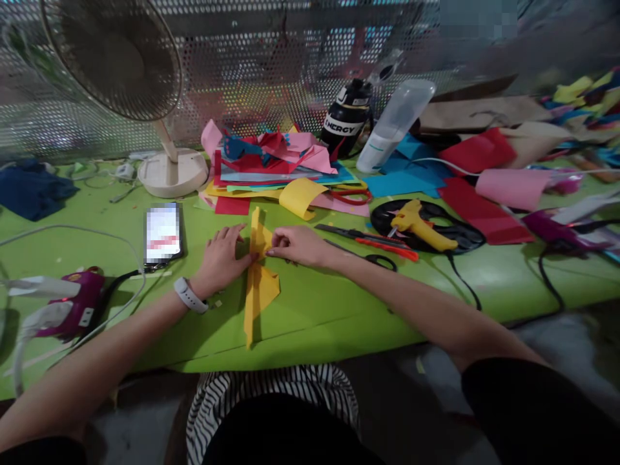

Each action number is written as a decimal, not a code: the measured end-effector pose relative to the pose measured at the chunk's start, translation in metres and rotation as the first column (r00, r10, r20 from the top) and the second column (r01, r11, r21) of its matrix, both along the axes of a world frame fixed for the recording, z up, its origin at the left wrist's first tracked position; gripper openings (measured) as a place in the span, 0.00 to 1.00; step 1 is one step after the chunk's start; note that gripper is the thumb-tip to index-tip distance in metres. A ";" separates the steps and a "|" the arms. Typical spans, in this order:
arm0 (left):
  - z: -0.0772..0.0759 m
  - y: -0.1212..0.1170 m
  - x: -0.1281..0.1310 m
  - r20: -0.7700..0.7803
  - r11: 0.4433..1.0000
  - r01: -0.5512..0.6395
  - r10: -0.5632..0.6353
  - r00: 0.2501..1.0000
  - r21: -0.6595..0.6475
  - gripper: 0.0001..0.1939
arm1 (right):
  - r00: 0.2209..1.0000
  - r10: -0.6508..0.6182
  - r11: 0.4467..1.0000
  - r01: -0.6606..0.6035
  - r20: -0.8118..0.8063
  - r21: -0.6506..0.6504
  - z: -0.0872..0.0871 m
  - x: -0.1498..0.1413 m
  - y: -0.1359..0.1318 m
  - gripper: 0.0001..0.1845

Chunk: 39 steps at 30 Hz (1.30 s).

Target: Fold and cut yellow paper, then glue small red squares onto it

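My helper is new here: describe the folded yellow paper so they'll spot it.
On the green table, look between the left hand and the right hand. The folded yellow paper there has a long, straight strip with right-side flaps, unlike the curled yellow sheet behind.

- Left hand (223,255) and right hand (298,247): both bare.
- Wristband (190,296): pale grey, a smooth strap with small dark marks, worn around the left wrist.
- Right sleeve (537,407): plain black, loose, ending near the elbow.
- Left sleeve (46,450): black, only its edge showing.
- Top (290,433): plain black.
- Lower garment (213,407): narrow, wavy black-and-white stripes.
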<state>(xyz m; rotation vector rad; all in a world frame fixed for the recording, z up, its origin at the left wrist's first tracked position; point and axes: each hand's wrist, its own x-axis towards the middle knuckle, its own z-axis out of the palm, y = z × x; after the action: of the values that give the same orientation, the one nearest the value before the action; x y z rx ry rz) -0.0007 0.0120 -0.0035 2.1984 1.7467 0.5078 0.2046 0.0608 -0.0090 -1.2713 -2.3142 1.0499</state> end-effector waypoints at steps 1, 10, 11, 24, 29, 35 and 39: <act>-0.001 0.000 -0.001 0.040 1.000 0.007 -0.007 0.999 0.014 0.32 | 0.999 -0.008 0.999 0.006 -0.050 -0.035 -0.002 0.001 0.000 0.13; 0.009 -0.005 -0.007 0.562 0.993 0.001 0.064 0.825 -0.115 0.28 | 0.875 -0.093 0.995 0.071 -0.475 -0.065 -0.001 0.004 -0.014 0.16; 0.012 -0.005 -0.008 0.616 0.985 0.002 0.108 0.781 -0.175 0.28 | 0.855 -0.093 0.996 0.086 -0.510 -0.038 -0.001 0.004 -0.016 0.17; 0.010 -0.008 -0.006 0.859 0.833 0.364 0.231 0.456 -0.417 0.16 | 0.775 -0.281 0.959 0.243 -0.567 -0.144 -0.003 -0.002 -0.025 0.28; 0.013 -0.012 -0.006 0.837 0.814 0.378 0.219 0.502 -0.440 0.14 | 0.747 -0.281 0.890 -0.032 -0.603 -0.455 -0.005 -0.002 -0.021 0.32; 0.017 -0.015 -0.006 0.802 0.792 0.391 0.198 0.563 -0.470 0.14 | 0.722 -0.293 0.869 -0.072 -0.627 -0.489 0.000 -0.002 -0.023 0.20; 0.024 -0.018 -0.005 0.774 0.748 0.404 0.225 0.592 -0.526 0.12 | 0.648 -0.376 0.832 -0.078 -0.662 -0.549 0.003 -0.002 -0.024 0.21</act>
<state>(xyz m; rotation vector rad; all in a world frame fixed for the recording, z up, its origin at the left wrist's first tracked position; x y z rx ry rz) -0.0056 -0.0064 0.0203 1.1944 1.0217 0.6007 0.2026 0.0369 -0.0064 -0.8812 -1.2722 1.8161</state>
